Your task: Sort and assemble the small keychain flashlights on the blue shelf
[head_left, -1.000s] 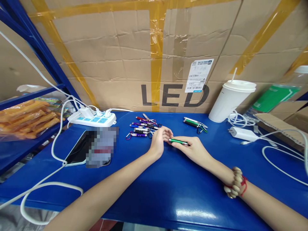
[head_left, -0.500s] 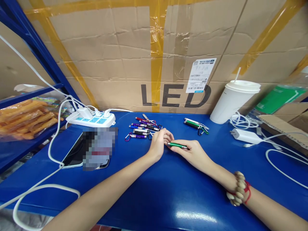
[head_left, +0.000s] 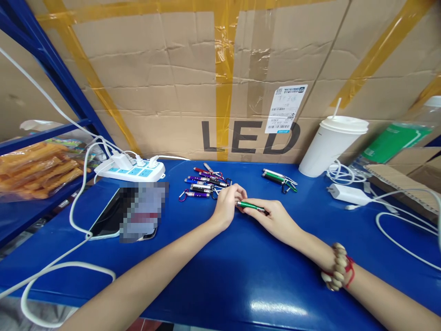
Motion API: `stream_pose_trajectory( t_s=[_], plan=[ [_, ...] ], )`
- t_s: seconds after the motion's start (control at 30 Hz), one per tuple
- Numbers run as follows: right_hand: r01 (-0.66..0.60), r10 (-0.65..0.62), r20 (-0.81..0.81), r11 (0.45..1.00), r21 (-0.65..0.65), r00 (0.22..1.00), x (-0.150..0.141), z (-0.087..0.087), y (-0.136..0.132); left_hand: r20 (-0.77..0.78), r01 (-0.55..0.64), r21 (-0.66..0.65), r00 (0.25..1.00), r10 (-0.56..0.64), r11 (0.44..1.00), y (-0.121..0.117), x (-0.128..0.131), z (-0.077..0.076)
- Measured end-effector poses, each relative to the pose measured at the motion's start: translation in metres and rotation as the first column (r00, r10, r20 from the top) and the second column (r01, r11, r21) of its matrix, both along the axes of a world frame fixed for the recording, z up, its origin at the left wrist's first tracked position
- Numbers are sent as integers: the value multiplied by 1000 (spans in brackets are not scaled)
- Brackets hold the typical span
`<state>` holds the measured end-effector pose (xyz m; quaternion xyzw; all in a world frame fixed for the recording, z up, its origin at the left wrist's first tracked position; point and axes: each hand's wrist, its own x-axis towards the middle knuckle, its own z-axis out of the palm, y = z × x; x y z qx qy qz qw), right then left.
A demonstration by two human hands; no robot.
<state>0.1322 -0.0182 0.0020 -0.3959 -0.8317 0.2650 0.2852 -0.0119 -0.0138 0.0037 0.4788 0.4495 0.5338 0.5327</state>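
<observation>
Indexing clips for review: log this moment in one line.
right hand: holding green cylinder; left hand: curled near its end; blue table: more cylinders

Bare tabletop [head_left: 248,276] lies between the forearms; the cup [head_left: 329,147] blocks far right.

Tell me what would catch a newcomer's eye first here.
Most likely the big cardboard box spanning the back of the blue table, with black "LED" lettering and yellow tape. Next, at the middle of the table, the bright green penlight in the fingers of the right hand, its end close to the left hand. The tall white cup with a straw stands out at the back right.
</observation>
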Motion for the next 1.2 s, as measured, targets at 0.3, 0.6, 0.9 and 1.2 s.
stream_pose_trajectory(
  t_s=[0.3, 0.6, 0.9, 1.2],
  plan=[
    [-7, 2, 84, 998, 62, 996, -1, 1, -3, -27, 0, -2, 1000, -1, 1000, -1, 1, 1],
    [33, -82, 203, 972, 231, 976, 8, 10, 2, 36, -108, 73, 994, 105, 991, -1, 1, -2],
    [303, -435, 316, 870, 388, 843, 30, 12, 23, 63, -126, 66, 991, 122, 990, 2, 2, -5],
    [285, -424, 272, 857, 430, 864, 46, -3, 38, 26, -85, 67, 996, 84, 994, 1, 2, -5]
  ],
)
